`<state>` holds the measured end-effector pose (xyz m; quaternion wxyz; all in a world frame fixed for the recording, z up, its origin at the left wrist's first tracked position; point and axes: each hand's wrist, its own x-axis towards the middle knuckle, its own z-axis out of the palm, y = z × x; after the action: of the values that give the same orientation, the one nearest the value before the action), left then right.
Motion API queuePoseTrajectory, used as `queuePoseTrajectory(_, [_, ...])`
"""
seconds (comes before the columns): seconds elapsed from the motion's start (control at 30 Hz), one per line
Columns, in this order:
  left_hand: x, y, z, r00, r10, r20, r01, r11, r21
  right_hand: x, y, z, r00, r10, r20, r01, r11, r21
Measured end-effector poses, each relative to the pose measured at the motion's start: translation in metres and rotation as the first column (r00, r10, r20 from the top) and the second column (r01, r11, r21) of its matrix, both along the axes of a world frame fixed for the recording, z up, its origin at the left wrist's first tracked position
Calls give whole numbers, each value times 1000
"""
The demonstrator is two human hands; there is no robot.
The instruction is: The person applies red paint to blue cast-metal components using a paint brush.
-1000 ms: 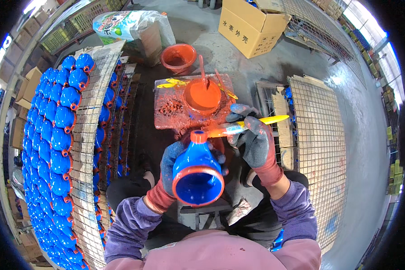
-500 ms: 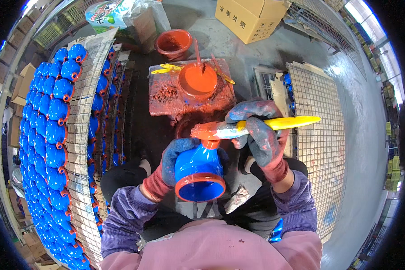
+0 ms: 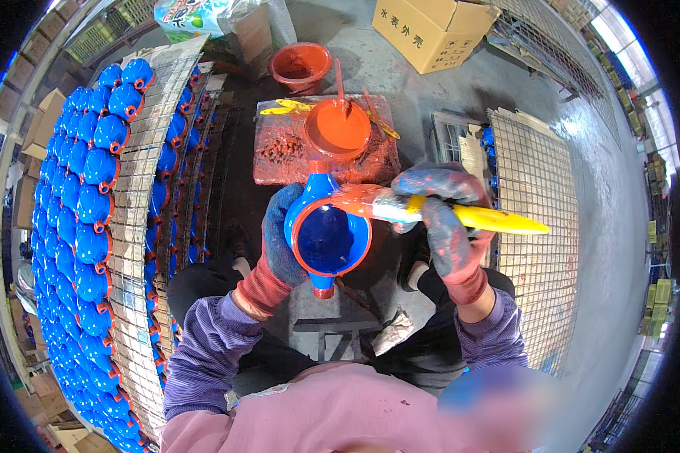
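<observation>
A blue water meter housing (image 3: 309, 214) with red-painted rims rests in my left hand (image 3: 279, 238), whose gloved fingers close round its left side. Its round open mouth faces up toward me, with one red-tipped pipe end pointing away and the other toward my lap. My right hand (image 3: 453, 219), also in a paint-stained glove, grips a yellow-handled paintbrush (image 3: 506, 220). The brush's red bristles lie against the upper right of the mouth's red rim. Beyond the housing stands a tub (image 3: 313, 143) of orange-red paint with a stick in it.
The tub sits on a paint-crusted low stand (image 3: 279, 170) with yellow-handled brushes. Behind it are a reddish basin (image 3: 298, 64) and a cardboard box (image 3: 434, 34). Blue housings (image 3: 94, 208) fill stacked racks at left. A wire mesh panel (image 3: 540, 249) lies at right.
My left hand has turned the housing so its mouth faces up and one pipe end points away. The brush has shifted from the pipe end to the mouth's rim.
</observation>
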<state>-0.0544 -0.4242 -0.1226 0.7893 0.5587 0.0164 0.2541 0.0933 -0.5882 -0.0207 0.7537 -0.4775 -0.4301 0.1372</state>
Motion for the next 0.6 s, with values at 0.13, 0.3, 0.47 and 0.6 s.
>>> queuePoseTrajectory(0.13, [-1,4,11,997,78,1,-78,991,109,-2,-2,-8,978,-88,190,116,983,-144])
queuePoseTrajectory(0.3, [1,14,17,998,39,40,-29,974,-225,-14,3,-11,976,-214,52,218,971,-97])
queuePoseTrajectory(0.47, [11,33,15,987,121,-102,-156,858,-490,-32,8,-23,982,-153,-115,151,988,-22])
queuePoseTrajectory(0.6, [16,46,40,982,-65,177,184,526,-831,-43,10,-21,954,-71,-290,88,995,47])
